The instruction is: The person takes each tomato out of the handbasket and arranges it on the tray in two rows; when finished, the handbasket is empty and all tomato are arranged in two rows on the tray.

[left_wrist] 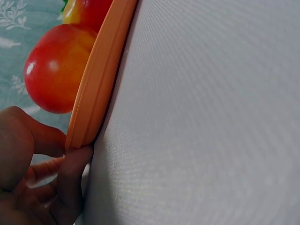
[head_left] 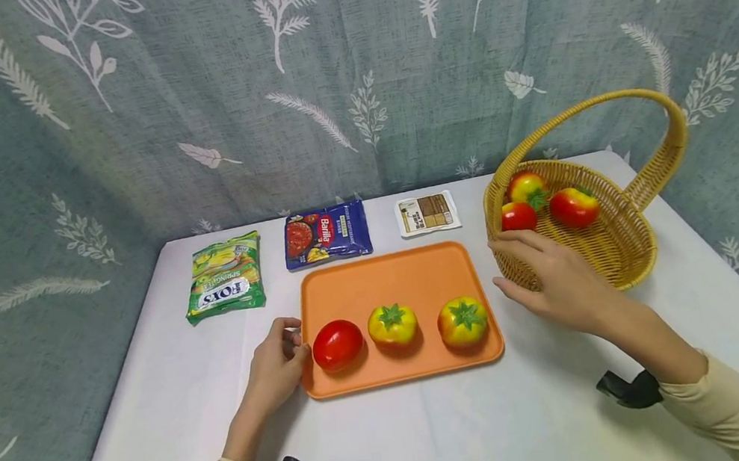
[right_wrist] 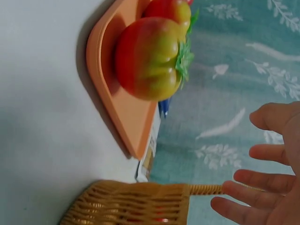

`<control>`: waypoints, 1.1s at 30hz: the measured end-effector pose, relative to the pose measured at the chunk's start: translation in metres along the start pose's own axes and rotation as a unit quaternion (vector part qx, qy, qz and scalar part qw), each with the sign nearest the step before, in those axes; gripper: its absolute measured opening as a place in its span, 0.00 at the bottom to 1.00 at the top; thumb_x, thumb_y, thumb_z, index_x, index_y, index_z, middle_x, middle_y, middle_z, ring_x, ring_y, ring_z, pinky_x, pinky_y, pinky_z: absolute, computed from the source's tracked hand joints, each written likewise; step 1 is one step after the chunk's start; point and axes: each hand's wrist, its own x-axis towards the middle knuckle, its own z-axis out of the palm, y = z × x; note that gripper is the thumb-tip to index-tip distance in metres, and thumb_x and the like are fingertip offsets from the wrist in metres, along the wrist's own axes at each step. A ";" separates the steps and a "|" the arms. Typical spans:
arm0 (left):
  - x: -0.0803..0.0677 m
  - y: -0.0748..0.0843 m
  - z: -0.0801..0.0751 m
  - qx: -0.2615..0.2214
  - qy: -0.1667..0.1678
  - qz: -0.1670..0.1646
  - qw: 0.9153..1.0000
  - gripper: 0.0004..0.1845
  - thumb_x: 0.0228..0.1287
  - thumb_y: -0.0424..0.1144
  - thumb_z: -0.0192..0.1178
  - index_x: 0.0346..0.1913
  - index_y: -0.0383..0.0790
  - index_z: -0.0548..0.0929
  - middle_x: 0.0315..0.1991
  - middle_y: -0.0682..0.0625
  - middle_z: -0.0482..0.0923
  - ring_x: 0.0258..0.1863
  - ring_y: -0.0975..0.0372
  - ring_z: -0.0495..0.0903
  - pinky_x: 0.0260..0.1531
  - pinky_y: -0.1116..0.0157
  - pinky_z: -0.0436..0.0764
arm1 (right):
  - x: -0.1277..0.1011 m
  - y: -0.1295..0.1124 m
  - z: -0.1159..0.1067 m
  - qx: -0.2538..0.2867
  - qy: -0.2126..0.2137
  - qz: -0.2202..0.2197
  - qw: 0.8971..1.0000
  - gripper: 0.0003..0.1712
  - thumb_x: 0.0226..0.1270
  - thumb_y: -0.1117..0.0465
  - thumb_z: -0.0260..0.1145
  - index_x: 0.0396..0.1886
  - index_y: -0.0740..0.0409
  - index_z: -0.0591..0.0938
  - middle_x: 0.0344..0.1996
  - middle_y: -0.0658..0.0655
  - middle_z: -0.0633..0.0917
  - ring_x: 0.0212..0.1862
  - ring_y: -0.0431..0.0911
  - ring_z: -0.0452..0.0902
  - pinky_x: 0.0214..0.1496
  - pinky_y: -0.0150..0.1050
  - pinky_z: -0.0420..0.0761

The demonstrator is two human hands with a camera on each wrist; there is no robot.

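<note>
Orange and rectangular, the tray (head_left: 349, 289) lies centrally under three glossy fruits (head_left: 392, 328); the left hand (head_left: 276, 368) pinches its left rim, whose ridged side only the left wrist view shows. Rightward, the right hand (head_left: 561, 285), fingers apart, hovers beside the woven basket (head_left: 633, 229).

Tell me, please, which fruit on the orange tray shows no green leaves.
The red fruit nearest the left hand; the yellowish middle fruit and right-end fruit each wear green leaves.

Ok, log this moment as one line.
left hand: pinches orange tray edge | right hand: fingers extended near wicker basket | on tray: three fruits | in basket: three more fruits visible
</note>
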 end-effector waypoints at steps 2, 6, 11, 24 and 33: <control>0.000 0.000 0.000 -0.002 0.000 0.000 1.000 0.22 0.62 0.31 0.60 0.59 0.38 0.71 0.39 0.46 0.74 0.33 0.57 0.73 0.29 0.69 0.76 | -0.001 0.002 -0.002 -0.004 0.001 0.012 1.000 0.27 0.58 0.61 0.75 0.59 0.61 0.81 0.56 0.61 0.80 0.56 0.56 0.78 0.52 0.55 0.80; 0.000 -0.001 0.000 -0.005 -0.003 -0.004 1.000 0.21 0.63 0.31 0.60 0.59 0.38 0.71 0.39 0.47 0.74 0.34 0.57 0.73 0.28 0.69 0.77 | -0.002 0.007 -0.007 -0.012 0.006 0.020 1.000 0.25 0.60 0.63 0.72 0.58 0.62 0.81 0.56 0.61 0.80 0.56 0.56 0.78 0.53 0.56 0.79; 0.000 0.000 0.000 -0.004 -0.003 -0.002 1.000 0.21 0.63 0.31 0.60 0.59 0.38 0.71 0.39 0.47 0.74 0.33 0.57 0.73 0.28 0.69 0.77 | -0.004 0.019 -0.012 -0.025 0.024 0.021 0.999 0.26 0.58 0.66 0.73 0.58 0.64 0.81 0.54 0.63 0.81 0.53 0.58 0.78 0.51 0.59 0.79; -0.003 -0.001 0.000 -0.007 0.001 -0.007 1.000 0.22 0.62 0.31 0.61 0.59 0.38 0.71 0.39 0.47 0.74 0.34 0.57 0.73 0.30 0.69 0.76 | -0.005 0.040 -0.015 -0.055 0.016 0.037 0.998 0.27 0.57 0.65 0.74 0.57 0.65 0.80 0.51 0.66 0.81 0.46 0.61 0.81 0.42 0.58 0.82; -0.001 0.000 0.000 -0.004 0.003 -0.002 1.000 0.22 0.62 0.31 0.62 0.59 0.38 0.72 0.39 0.47 0.74 0.34 0.57 0.74 0.31 0.69 0.77 | -0.008 0.049 -0.021 -0.071 -0.003 0.076 0.995 0.27 0.59 0.64 0.72 0.58 0.67 0.78 0.54 0.68 0.80 0.53 0.65 0.77 0.47 0.63 0.78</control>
